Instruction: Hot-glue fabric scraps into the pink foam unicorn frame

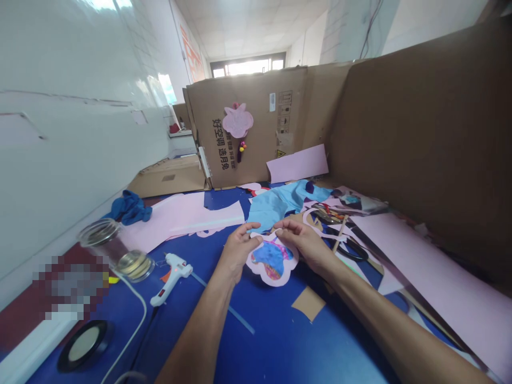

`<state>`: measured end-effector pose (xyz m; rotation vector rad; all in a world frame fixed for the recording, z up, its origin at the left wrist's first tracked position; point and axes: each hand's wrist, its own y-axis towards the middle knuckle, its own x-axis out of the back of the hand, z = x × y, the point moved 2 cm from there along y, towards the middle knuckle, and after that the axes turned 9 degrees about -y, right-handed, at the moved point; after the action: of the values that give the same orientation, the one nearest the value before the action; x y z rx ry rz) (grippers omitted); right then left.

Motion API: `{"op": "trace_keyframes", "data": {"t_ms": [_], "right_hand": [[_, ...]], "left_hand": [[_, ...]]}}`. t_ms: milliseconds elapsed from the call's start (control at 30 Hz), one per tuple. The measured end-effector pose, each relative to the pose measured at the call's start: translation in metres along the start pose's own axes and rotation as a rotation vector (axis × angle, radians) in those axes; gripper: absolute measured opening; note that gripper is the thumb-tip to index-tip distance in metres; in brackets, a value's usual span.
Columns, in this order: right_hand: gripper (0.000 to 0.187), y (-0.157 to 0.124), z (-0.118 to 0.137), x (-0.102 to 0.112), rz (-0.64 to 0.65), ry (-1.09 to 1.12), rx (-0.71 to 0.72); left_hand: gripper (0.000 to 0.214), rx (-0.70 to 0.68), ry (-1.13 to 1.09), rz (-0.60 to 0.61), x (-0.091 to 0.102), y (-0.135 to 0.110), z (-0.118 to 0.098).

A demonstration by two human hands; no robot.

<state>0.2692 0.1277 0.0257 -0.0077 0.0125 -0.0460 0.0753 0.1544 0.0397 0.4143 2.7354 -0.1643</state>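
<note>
My left hand [240, 252] and my right hand [301, 240] grip the upper edge of a scalloped pink paper cutout [272, 265] with a blue and magenta patterned centre. Just beyond my fingers lies a crumpled light blue cloth [277, 205]. Black-handled scissors [349, 248] rest beyond my right hand, partly under strips of paper. A white hot glue gun [171, 278] lies to the left of my left forearm, its white cord curving toward the lower left.
A blue tabletop [256, 362] holds pink paper sheets [180, 218], a glass jar on its side [116, 249], a crumpled blue cloth [128, 208] and a black tape roll [84, 345]. Cardboard walls [244, 130] stand behind and to the right, with a white tiled wall at left.
</note>
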Motion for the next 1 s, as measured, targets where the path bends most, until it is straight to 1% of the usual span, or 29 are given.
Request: {"op": "trace_keyframes", "data": {"t_ms": [67, 167, 300, 433, 633, 867, 933, 1000], "right_hand": [[0.051, -0.0005, -0.0001, -0.0002, 0.001, 0.001, 0.0], [0.05, -0.0014, 0.0006, 0.0001, -0.009, 0.006, 0.008], [0.049, -0.0025, 0.0007, 0.0001, -0.012, 0.012, 0.012], [0.047, -0.0036, 0.0001, -0.0013, 0.009, 0.024, 0.003], [0.046, -0.0037, 0.0011, -0.002, 0.02, 0.036, 0.037], [0.062, -0.0059, 0.0076, -0.0061, 0.1, 0.027, 0.085], [0.062, -0.0066, 0.0078, -0.0074, 0.111, 0.012, 0.088], [0.056, -0.0068, 0.0064, -0.008, 0.112, -0.007, 0.092]], "left_hand": [[0.055, 0.007, 0.004, 0.027, -0.0015, -0.0007, -0.0002], [0.043, 0.008, 0.016, 0.048, -0.0032, 0.0001, 0.0006], [0.039, -0.016, 0.06, 0.032, -0.004, 0.0011, -0.0004], [0.024, -0.042, 0.143, 0.02, -0.0051, 0.0002, -0.002], [0.028, -0.017, 0.165, -0.017, -0.0035, 0.0013, 0.0023], [0.036, 0.026, 0.102, -0.056, 0.0017, 0.0037, 0.0049], [0.036, 0.035, 0.097, -0.057, 0.0011, 0.0037, 0.0061], [0.036, 0.044, 0.098, -0.052, -0.0001, 0.0032, 0.0073]]}}
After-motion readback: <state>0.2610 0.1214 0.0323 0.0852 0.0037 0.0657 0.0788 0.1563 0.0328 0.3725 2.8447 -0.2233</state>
